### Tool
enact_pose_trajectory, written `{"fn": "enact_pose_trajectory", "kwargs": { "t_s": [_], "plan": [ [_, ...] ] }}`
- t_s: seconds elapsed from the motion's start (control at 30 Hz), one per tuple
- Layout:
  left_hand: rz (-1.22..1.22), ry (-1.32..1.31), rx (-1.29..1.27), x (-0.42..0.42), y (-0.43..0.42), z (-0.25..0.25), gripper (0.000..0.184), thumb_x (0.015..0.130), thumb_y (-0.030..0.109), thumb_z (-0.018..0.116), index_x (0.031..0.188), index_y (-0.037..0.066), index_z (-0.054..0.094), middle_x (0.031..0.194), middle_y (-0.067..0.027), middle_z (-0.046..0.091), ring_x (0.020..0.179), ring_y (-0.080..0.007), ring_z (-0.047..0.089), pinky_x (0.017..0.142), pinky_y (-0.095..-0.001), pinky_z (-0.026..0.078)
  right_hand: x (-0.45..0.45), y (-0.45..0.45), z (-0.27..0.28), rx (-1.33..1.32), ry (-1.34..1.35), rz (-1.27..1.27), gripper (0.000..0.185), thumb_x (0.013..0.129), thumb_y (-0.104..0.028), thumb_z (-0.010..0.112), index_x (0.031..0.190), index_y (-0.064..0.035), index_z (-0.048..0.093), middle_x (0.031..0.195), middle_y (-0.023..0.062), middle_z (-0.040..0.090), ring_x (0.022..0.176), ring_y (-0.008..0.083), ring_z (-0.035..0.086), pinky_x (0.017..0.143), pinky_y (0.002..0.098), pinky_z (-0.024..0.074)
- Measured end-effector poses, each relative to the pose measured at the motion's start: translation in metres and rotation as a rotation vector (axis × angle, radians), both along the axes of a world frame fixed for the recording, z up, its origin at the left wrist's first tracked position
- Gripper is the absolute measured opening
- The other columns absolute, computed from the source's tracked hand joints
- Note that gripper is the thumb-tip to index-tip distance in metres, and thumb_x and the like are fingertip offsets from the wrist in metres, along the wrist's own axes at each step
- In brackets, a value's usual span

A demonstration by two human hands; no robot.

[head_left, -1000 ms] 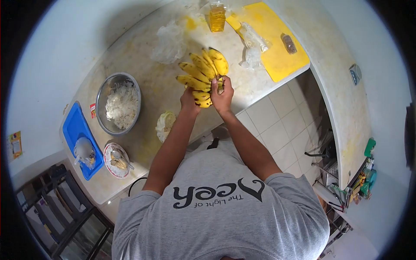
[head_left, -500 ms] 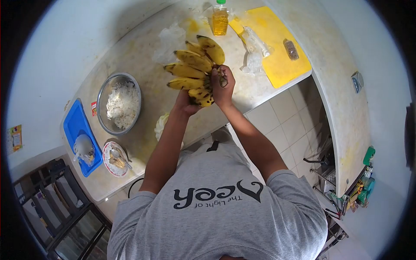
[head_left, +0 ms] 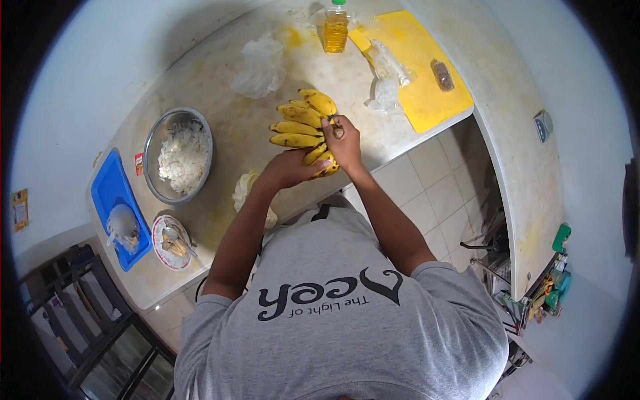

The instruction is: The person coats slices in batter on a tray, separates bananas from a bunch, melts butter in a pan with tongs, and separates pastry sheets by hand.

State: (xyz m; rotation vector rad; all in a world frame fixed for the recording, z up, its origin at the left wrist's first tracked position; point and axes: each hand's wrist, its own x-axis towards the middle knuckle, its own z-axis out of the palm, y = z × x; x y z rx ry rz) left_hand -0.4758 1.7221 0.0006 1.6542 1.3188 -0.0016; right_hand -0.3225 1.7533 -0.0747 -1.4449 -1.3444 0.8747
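Note:
A bunch of bananas (head_left: 298,128), yellow with dark specks and tips, is held up over the counter near its front edge. My right hand (head_left: 345,143) is closed around the stem end of the bunch, its thumb pressed on the crown. Lower down, my left hand (head_left: 293,168) grips the small bananas at the bottom, thumb laid across them. Part of a pale leafy vegetable, perhaps cabbage (head_left: 244,190), lies beside my left forearm.
A metal bowl of white rice (head_left: 180,160), a blue tray (head_left: 107,193) and a patterned plate (head_left: 160,227) stand left. Crumpled plastic (head_left: 260,67), an oil bottle (head_left: 335,33) and a yellow cutting board (head_left: 420,87) lie farther back. The counter (head_left: 227,127) bends right.
The bunch has come lower and closer to me, and has tilted. My left hand has turned, so its back and thumb now show over the bottom bananas. The right hand keeps the stem.

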Motion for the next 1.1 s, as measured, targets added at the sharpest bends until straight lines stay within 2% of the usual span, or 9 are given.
{"fn": "enact_pose_trajectory", "kwargs": {
  "t_s": [0.03,0.17,0.27,0.3,0.4,0.6,0.7,0.9,1.1],
  "plan": [
    [-0.016,-0.01,0.031,0.004,-0.003,0.004,0.076,0.072,0.059,0.062,0.124,0.006,0.047,0.118,-0.018,0.055,0.107,-0.0331,0.054,0.092,-0.0373,0.041,-0.002,-0.002,0.002,0.023,0.01,0.012,0.023,0.082,-0.02,0.066,0.084,0.0009,0.057,0.07,0.0182,0.061,0.064,0.0301,0.063,0.056,0.0338,0.0467],
    [-0.014,0.025,0.339,0.006,-0.015,-0.014,0.079,0.063,0.056,0.072,0.118,0.004,0.049,0.113,-0.0207,0.055,0.102,-0.0367,0.056,0.088,-0.0397,0.044,-0.016,-0.001,0.026,0.073,-0.089,-0.005,0.022,0.082,-0.02,0.065,0.082,0.0007,0.057,0.072,0.0211,0.06,0.069,0.0387,0.061,0.056,0.0378,0.0466],
    [0.222,0.1,0.476,0.009,-0.019,-0.018,0.082,0.058,0.052,0.076,0.116,0.002,0.049,0.111,-0.0186,0.056,0.097,-0.0351,0.057,0.08,-0.0424,0.048,-0.022,0.001,0.04,-0.005,-0.067,-0.062,0.022,0.082,-0.019,0.065,0.081,0.0006,0.056,0.07,0.0212,0.06,0.068,0.0386,0.061,0.055,0.0388,0.0457],
    [0.221,0.129,0.579,0.009,-0.019,-0.018,0.082,0.057,0.049,0.078,0.114,0.0,0.048,0.105,-0.0183,0.058,0.093,-0.0349,0.058,0.077,-0.0422,0.048,-0.024,0.004,0.04,0.041,-0.047,-0.069,0.022,0.083,-0.019,0.064,0.079,0.0007,0.055,0.068,0.021,0.059,0.066,0.0387,0.06,0.055,0.0391,0.0451],
    [0.18,0.169,0.503,0.007,-0.016,0.007,0.074,0.059,0.052,0.076,0.107,0.001,0.052,0.099,-0.0159,0.06,0.092,-0.0338,0.058,0.076,-0.0419,0.048,-0.026,0.005,0.055,-0.048,-0.037,-0.06,0.022,0.083,-0.019,0.063,0.079,0.0011,0.056,0.068,0.0207,0.059,0.064,0.0385,0.059,0.055,0.0388,0.045],
    [0.012,-0.081,0.387,-0.006,-0.002,0.028,0.056,0.072,0.052,0.067,0.094,0.001,0.058,0.089,-0.0128,0.062,0.087,-0.0331,0.059,0.075,-0.041,0.047,-0.023,0.01,0.054,0.037,0.028,0.054,0.019,0.083,-0.016,0.064,0.08,0.0012,0.056,0.065,0.018,0.058,0.055,0.0255,0.056,0.053,0.0335,0.044],
    [0.061,-0.337,0.469,-0.008,-0.006,0.017,0.051,0.077,0.052,0.062,0.093,0.003,0.058,0.076,-0.0093,0.061,0.069,-0.0254,0.06,0.062,-0.0353,0.048,-0.02,0.006,0.053,0.119,0.075,0.106,0.018,0.083,-0.014,0.064,0.081,0.0012,0.055,0.064,0.0155,0.057,0.054,0.017,0.05,0.053,0.0301,0.0431],
    [0.261,-0.573,-0.475,-0.02,-0.011,0.034,0.042,0.084,0.049,0.055,0.088,0.007,0.055,0.063,-0.0015,0.053,0.048,-0.0069,0.046,0.041,-0.0204,0.034,-0.017,-0.007,0.047,0.295,0.163,0.083,0.014,0.082,-0.011,0.064,0.084,0.0003,0.056,0.064,0.0101,0.055,0.057,0.0111,0.047,0.055,0.0268,0.042],
    [0.078,-0.83,-1.112,-0.04,0.0,-0.013,0.042,0.088,0.048,0.05,0.089,0.006,0.055,0.064,-0.0033,0.053,0.049,-0.0093,0.047,0.041,-0.0213,0.035,-0.01,-0.026,0.046,0.325,0.135,0.054,0.013,0.082,-0.007,0.063,0.088,-0.0002,0.054,0.065,0.0084,0.055,0.058,0.0111,0.048,0.055,0.0263,0.0417]
  ]
}}
